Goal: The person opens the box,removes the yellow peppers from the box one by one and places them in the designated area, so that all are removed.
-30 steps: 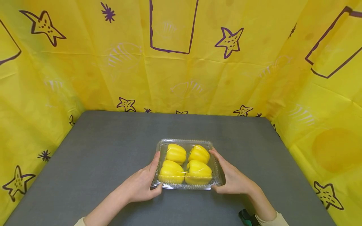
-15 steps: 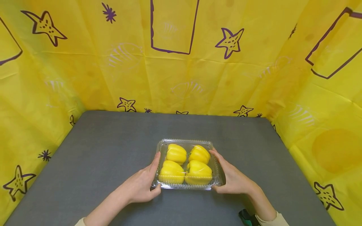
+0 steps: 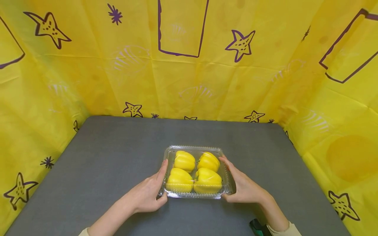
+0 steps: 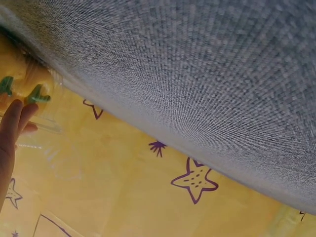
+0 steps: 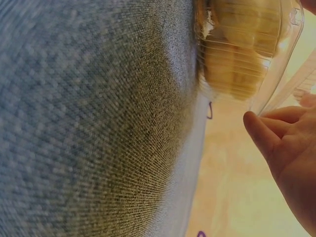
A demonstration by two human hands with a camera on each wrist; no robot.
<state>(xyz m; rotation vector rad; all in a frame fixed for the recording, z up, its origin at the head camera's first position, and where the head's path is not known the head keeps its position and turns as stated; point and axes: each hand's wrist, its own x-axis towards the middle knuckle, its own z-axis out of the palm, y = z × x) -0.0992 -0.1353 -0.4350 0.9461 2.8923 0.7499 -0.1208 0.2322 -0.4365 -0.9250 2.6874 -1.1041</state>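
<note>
A clear plastic clamshell box (image 3: 200,195) with several yellow bell peppers (image 3: 179,180) inside is at the middle front of the table. Its lid looks closed over them. My left hand (image 3: 147,193) grips the box's left side, thumb at the near corner and fingers along the edge. On the opposite side, my right hand (image 3: 246,185) holds it the same way. The left wrist view shows green pepper stems (image 4: 37,94) through the plastic beside the left fingertips. In the right wrist view, the right thumb and fingers (image 5: 259,133) meet the box rim. Whether the box touches the table is unclear.
Dark grey cloth (image 3: 133,141) covers the table. Yellow fabric (image 3: 189,75) printed with starfish and fish hangs along the back and both sides. A black and green object (image 3: 256,226) sits by the right wrist, partly cut off.
</note>
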